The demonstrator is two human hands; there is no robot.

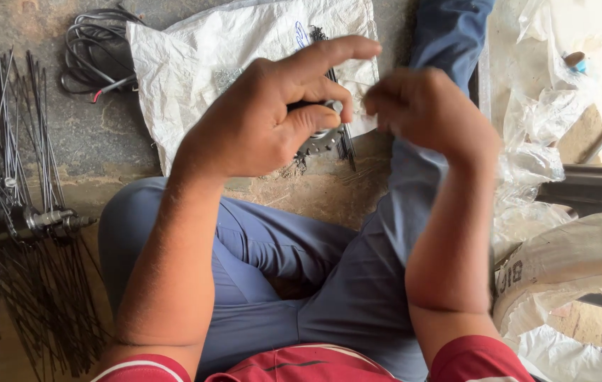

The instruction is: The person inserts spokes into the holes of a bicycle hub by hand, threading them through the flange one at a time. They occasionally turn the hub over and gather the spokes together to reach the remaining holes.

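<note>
Left hand [272,117] grips a small metal hub [322,138], spokes [347,145] hanging down; right hand [425,113] pinched shut, contents hidden.

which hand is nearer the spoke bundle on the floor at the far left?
Left. The left hand, gripping a small metal hub part, is on the side of the spoke bundle; the right hand is farther away, across the lap.

Both bare forearms raised in front of the body, left hand [262,120] curled with index finger stretched out and thumb pressed inward, right hand [425,113] close beside it, fingers bent together, slightly blurred, knees apart below
</note>
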